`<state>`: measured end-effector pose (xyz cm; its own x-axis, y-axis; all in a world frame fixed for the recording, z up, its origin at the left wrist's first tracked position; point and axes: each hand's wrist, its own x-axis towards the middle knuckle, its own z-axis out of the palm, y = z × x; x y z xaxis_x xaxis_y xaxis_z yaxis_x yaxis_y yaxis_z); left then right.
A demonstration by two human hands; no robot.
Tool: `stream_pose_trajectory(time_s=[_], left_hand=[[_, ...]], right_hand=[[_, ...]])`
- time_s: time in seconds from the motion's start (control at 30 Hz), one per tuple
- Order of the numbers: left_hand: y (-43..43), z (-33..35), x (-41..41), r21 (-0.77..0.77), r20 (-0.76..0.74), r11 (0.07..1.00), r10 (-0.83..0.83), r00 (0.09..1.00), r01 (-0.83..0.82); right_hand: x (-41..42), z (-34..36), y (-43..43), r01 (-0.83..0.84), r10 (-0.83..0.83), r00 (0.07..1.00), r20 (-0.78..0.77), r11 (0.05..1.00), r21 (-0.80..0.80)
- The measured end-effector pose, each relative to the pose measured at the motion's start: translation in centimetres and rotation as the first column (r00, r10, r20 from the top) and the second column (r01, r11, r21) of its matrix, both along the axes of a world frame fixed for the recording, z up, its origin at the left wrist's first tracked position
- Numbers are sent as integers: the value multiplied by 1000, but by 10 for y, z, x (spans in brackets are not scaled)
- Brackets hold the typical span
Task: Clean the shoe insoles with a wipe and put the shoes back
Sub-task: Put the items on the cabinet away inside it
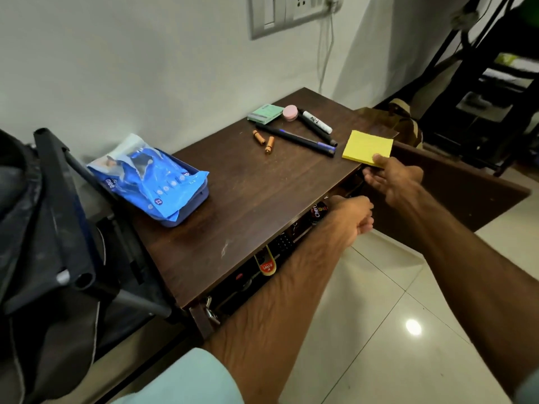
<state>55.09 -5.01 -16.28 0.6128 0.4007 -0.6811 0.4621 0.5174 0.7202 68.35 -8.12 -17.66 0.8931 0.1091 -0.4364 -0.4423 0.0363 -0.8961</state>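
Note:
A blue wipes pack [151,176] lies on a dark blue pouch at the left of the dark wooden cabinet top [248,193]. No shoe or insole shows. My left hand [354,214] hangs at the cabinet's open front beside a black polish tin [319,212]; its fingers are curled and I see nothing in them. My right hand [390,179] is at the top's right front corner. Its thumb lies over the corner of a yellow sticky-note pad [367,147], and its fingers stretch out under the edge.
The open cabinet door [466,188] juts out to the right. Pens, a marker, two small batteries, a green box and a pink tin lie on the top. A Kiwi polish [267,268] stands on the shelf inside. A black folded frame stands left; the floor is glossy tile.

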Motion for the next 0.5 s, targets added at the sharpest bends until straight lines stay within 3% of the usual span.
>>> stream_pose_trajectory(time_s=[0.13, 0.27, 0.37, 0.5], left_hand=[[15, 10, -15, 255, 3, 967, 3, 1000, -3], [29, 26, -27, 551, 41, 835, -35, 999, 7], [41, 39, -37, 765, 13, 643, -66, 998, 33], [78, 43, -45, 949, -2, 313, 96, 995, -28]], right_hand=[[-30, -1, -14, 47, -42, 997, -63, 996, 73], [-65, 2, -27, 62, -50, 996, -77, 984, 164], [-89, 5, -32, 38, -21, 997, -79, 976, 215], [-112, 13, -26, 22, -8, 999, -54, 965, 263]])
